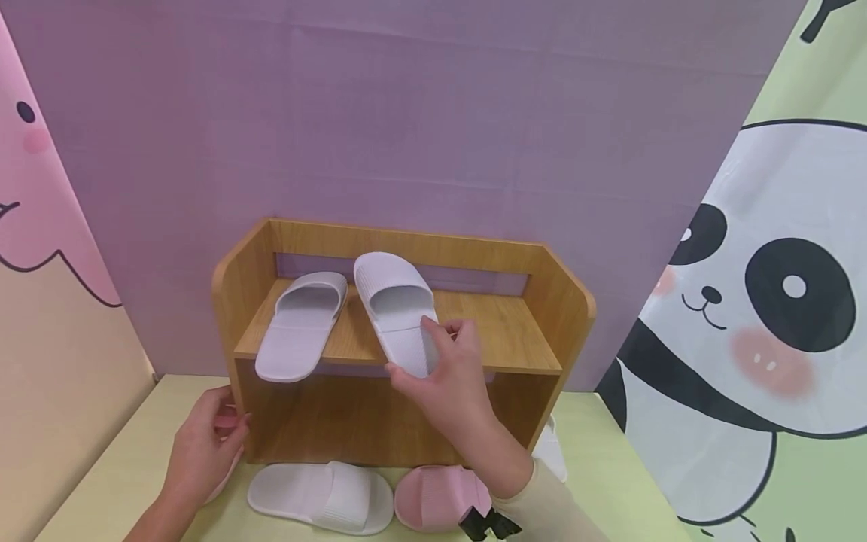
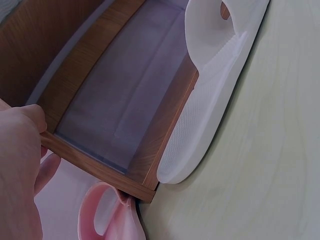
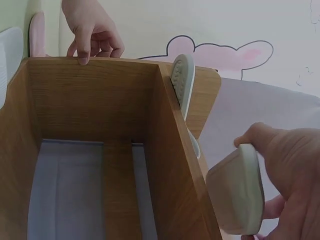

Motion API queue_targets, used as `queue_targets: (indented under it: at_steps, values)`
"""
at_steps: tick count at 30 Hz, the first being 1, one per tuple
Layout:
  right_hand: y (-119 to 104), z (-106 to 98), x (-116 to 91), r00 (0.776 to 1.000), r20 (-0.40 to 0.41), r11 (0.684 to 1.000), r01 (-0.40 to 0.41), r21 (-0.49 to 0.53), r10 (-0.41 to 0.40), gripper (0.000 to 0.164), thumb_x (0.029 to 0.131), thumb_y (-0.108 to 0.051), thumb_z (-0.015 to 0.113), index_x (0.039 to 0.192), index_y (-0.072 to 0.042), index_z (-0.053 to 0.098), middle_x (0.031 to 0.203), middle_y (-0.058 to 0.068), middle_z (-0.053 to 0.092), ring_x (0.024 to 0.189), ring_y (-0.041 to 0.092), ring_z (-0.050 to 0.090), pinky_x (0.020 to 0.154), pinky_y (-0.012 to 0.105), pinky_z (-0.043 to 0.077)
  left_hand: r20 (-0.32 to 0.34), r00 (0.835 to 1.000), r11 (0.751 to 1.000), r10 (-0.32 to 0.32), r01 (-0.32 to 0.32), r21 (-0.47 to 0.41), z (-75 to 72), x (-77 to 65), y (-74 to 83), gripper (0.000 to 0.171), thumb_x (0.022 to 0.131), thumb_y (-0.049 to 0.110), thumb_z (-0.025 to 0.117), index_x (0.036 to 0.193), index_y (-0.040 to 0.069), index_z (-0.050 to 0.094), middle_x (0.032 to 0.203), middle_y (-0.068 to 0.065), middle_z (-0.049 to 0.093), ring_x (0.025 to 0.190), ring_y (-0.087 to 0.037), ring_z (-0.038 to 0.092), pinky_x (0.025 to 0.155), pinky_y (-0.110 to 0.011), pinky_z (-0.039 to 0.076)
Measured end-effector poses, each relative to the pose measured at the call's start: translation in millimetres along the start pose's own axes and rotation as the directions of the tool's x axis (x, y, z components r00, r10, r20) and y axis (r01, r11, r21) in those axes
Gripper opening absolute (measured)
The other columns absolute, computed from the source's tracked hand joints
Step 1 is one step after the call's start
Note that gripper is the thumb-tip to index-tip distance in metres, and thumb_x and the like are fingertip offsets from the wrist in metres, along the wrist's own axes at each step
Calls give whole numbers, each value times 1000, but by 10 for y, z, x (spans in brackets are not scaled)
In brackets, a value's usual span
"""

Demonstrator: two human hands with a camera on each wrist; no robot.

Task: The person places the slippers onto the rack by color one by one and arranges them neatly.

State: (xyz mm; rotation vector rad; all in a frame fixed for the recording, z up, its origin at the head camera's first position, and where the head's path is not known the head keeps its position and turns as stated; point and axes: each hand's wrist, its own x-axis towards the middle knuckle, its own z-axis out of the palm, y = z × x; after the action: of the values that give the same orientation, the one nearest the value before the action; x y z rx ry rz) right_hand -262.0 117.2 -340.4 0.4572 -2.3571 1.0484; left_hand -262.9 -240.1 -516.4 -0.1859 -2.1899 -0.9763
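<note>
On the upper shelf of a wooden shoe rack [image 1: 406,232] lies a white slipper [image 1: 293,345], its end jutting past the front edge. My right hand [image 1: 450,384] pinches a second white slipper [image 1: 396,331] by its near end, thumb and fingers on opposite edges. That slipper is tilted over the same shelf, to the right of the first; in the right wrist view it is seen from its end. My left hand [image 1: 203,444] grips the front edge of the rack's left side panel [image 2: 95,169]. A pink slipper [image 2: 127,222] lies outside that panel, mostly hidden by the hand in the head view.
In front of the rack, a white slipper [image 1: 298,489] and a pink slipper [image 1: 436,497] lie on the pale yellow tabletop [image 1: 596,467]. Another white slipper [image 1: 550,452] shows beside the rack's right side. A purple cloth [image 1: 433,128] hangs behind.
</note>
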Motion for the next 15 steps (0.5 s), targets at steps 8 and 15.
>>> queue_targets:
  at_steps: [8,15]
  values:
    - [-115,117,70,998,50,993,-36,-109,42,77,83,-42,93,144,-4,68,122,11,48,118,29,47,82,40,54,6,1000,1000,2,-3,19,-8,20,22,52,90,-10,81,136,0,59,110,-11,70,87,-18,73,71,-35,68]
    - [-170,198,129,996,64,985,-52,-162,63,76,83,-47,91,140,-2,70,117,13,46,115,30,44,79,39,48,15,1000,1000,-9,8,21,-10,16,10,51,91,-9,80,136,1,59,112,-11,71,87,-20,74,71,-29,66]
